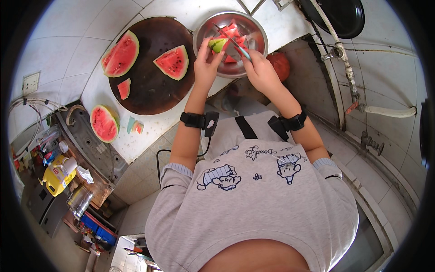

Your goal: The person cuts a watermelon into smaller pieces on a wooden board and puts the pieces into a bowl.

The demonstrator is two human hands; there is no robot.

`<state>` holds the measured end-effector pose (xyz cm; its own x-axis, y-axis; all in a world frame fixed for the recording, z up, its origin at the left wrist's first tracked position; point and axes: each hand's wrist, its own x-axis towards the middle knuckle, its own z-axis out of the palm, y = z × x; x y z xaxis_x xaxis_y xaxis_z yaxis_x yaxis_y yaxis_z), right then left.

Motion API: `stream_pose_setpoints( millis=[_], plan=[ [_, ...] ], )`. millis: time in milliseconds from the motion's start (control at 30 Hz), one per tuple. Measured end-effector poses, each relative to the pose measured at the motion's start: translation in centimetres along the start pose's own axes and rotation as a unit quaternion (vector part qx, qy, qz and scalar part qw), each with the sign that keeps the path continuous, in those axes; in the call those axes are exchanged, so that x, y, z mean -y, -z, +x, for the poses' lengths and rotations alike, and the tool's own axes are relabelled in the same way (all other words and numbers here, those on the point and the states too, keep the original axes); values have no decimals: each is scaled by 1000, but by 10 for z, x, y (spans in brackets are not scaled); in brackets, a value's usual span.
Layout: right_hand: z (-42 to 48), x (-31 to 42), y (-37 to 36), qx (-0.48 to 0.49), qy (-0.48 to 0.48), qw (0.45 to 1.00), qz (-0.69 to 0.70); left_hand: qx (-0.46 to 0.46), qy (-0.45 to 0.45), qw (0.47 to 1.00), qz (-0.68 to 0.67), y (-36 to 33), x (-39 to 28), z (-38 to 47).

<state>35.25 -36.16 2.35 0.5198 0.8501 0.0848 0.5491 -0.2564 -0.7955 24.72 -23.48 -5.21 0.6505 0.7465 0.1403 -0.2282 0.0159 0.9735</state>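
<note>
My left hand grips a watermelon piece with green rind over a stainless steel bowl. A knife with a light blue handle is held in my right hand, its blade against or just beside that piece. Red watermelon chunks lie in the bowl under both hands. Left of the bowl, a round dark cutting board bears a watermelon wedge, larger cut watermelon and a small piece.
A cut watermelon section stands on the white counter near a small container. A metal sink or stove top and a yellow jug are at left. Pipes run along the right wall.
</note>
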Motion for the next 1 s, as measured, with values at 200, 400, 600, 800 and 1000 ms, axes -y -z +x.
stream_pose_setpoints(
  millis=[200, 400, 600, 800, 1000],
  plan=[
    [0, -3, -5, 12, -17, 998, -58, -9, -4, 1000, -23, -2, 0, 1],
    [-2, -3, -14, 14, -8, 995, -99, -20, 18, 999, -28, -6, 1, 0],
    [-9, -6, -17, 25, -7, 991, -133, -56, 23, 998, -28, -3, 5, 3],
    [-5, -19, -30, 27, -13, 990, -138, -95, -25, 993, 60, -8, 11, 0],
    [3, -25, -31, 51, -41, 989, -131, -95, -2, 993, 67, -10, 11, 3]
  ],
)
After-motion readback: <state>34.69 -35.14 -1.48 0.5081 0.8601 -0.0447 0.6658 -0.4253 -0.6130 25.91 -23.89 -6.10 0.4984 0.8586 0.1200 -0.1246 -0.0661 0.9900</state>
